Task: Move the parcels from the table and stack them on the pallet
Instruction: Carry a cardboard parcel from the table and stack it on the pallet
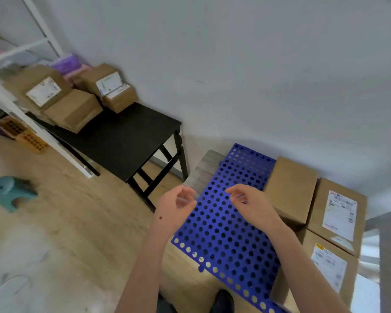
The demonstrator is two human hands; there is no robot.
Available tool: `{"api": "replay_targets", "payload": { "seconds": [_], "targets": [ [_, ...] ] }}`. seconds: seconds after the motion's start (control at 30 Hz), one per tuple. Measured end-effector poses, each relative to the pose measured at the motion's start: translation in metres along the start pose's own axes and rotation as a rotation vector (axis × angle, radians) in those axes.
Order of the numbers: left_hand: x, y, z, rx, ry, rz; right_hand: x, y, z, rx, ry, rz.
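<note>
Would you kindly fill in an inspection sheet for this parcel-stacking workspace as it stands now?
Surface: black table; blue perforated pallet on the floor.
Job's things: table parcels piled at its far left end; three pallet parcels along its right side.
Clutter: teal stool on the floor; purple packs behind the table parcels.
Hands: left hand and right hand over the pallet, fingers loosely curled, holding nothing.
Cables: nothing seen.
Surroundings: grey wall, wood floor, white shelf frame.

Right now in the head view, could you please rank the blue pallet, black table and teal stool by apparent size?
1. Blue pallet and black table: alike, pallet nearer, so unranked.
2. Teal stool: smallest.
</note>
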State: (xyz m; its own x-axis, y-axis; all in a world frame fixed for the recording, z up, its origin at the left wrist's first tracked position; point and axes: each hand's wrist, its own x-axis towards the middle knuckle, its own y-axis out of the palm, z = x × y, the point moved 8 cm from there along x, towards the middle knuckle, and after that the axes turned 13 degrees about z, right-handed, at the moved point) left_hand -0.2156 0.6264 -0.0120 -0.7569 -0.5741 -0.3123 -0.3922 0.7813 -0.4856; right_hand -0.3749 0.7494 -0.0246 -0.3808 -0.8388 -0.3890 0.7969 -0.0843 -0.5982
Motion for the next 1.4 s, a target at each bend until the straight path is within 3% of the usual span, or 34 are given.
{"api": "replay_targets", "payload": {
  "seconds": [0.6, 0.97, 1.4],
  "targets": [
    [-0.031, -0.255, 0.136, -0.054, -0.017, -0.131, 0.115, 0.150, 0.249, -0.081, -0.160, 0.055],
    [-0.030, -0.328, 0.203, -0.118, -0.095, -0.202, 0.185, 0.213, 0.320, -0.127, -0.193, 0.165],
    [0.074, -0.435, 0.207, 0.011, -0.111, -0.246, 0.315, 0.211, 0.389, -0.113, -0.230, 0.260]
  ]
}}
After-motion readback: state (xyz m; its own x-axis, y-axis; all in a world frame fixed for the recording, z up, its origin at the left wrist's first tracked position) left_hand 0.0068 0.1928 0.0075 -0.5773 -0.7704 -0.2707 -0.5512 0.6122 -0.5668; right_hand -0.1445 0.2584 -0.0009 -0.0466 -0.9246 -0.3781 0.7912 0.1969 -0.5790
